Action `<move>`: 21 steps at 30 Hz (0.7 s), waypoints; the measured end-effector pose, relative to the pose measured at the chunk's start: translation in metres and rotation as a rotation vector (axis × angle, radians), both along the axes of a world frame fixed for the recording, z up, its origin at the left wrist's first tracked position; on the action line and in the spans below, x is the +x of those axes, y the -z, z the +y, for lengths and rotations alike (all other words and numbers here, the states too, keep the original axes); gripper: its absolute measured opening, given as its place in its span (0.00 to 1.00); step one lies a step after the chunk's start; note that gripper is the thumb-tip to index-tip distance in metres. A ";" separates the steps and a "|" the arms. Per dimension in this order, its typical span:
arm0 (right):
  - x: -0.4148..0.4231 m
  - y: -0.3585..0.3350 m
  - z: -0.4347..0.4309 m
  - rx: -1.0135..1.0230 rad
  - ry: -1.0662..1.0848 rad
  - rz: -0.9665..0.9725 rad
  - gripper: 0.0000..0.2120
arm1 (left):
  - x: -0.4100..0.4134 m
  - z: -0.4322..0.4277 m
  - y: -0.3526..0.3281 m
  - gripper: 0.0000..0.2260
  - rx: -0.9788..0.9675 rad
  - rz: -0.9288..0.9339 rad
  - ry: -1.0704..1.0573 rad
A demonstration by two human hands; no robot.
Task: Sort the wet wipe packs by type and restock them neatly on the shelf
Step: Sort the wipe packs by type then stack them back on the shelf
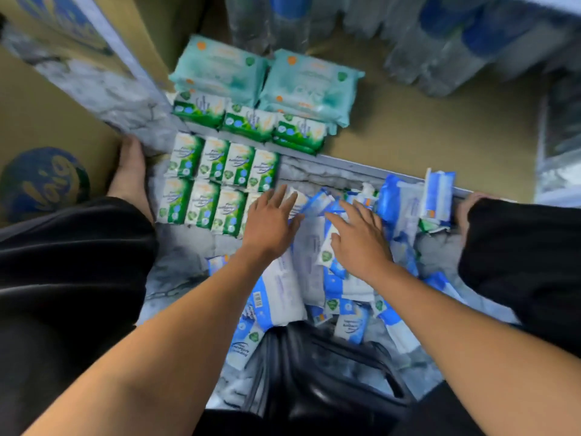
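Sorting is judged roughly half done. Small green packs (217, 180) are laid flat on the pale floor (185, 256) in two tidy rows, edges touching, likely so that one type is kept countable and apart from the rest. Three wider green packs (248, 121) are set side by side at the front lip of the low shelf (408, 127), with two stacks of teal packs (220, 70) just behind them; larger goods are placed at the back, presumably so the smaller fronts stay readable. The blue and white packs (345, 287) are left in a loose heap between the knees, overlapping at all angles, one (438, 193) propped upright at the far right. Over this heap both hands are spread. The left hand (272, 220) is held flat, fingers straight and fanned, resting on a white pack at the heap's near-left edge beside the green rows; nothing is gripped. The right hand (361, 243) is likewise splayed, palm down on the pile, no pack closed in its fingers; a small white pack lies under its thumb side, but a pinch cannot be confirmed. The posture is read as raking or parting the pile to find matching types. Wrapped water bottles (440, 42) are stored deeper on the shelf; a dark bag (314, 366) lies nearest.
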State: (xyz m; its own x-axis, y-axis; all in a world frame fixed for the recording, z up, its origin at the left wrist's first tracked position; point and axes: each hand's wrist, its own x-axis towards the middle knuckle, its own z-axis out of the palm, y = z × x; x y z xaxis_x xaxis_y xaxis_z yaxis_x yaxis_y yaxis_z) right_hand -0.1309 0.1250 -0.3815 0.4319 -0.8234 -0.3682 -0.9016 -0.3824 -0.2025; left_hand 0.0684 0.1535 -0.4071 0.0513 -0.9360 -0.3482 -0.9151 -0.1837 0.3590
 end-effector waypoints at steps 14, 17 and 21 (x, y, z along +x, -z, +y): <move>-0.153 0.000 -0.039 -0.084 0.716 -0.191 0.21 | -0.144 -0.048 -0.020 0.27 0.041 0.164 0.076; -0.166 0.012 -0.071 -0.056 0.751 -0.151 0.26 | -0.165 -0.072 -0.012 0.28 0.029 0.195 0.025; -0.171 0.029 -0.095 0.030 0.657 -0.080 0.27 | -0.181 -0.101 -0.001 0.30 0.017 0.188 0.038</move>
